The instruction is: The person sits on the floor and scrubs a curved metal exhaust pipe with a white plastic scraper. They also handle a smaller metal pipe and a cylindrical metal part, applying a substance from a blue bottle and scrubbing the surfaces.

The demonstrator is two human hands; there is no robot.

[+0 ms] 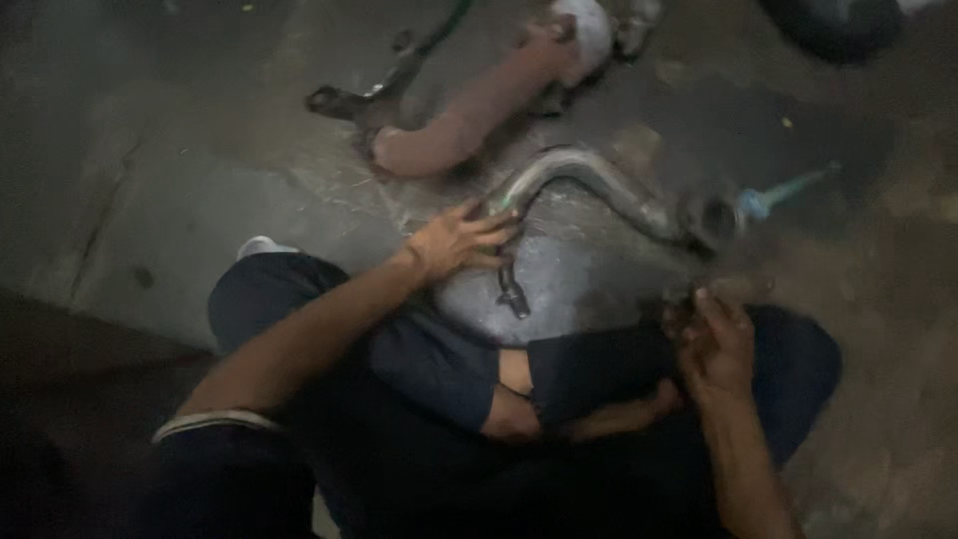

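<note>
Curved steel pipe [599,185], left hand [454,243] splayed on it (grip released); right hand [718,344] grip unclear

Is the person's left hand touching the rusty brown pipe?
No, the left hand rests on the end of the curved grey metal pipe, while the rusty brown pipe lies apart, farther away on the floor.

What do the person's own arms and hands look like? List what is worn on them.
Both forearms are bare, with no gloves, watch or rings visible in the dim, blurred picture. The left hand and right hand are uncovered. A dark short sleeve with a pale band at its edge covers the left upper arm.
</note>
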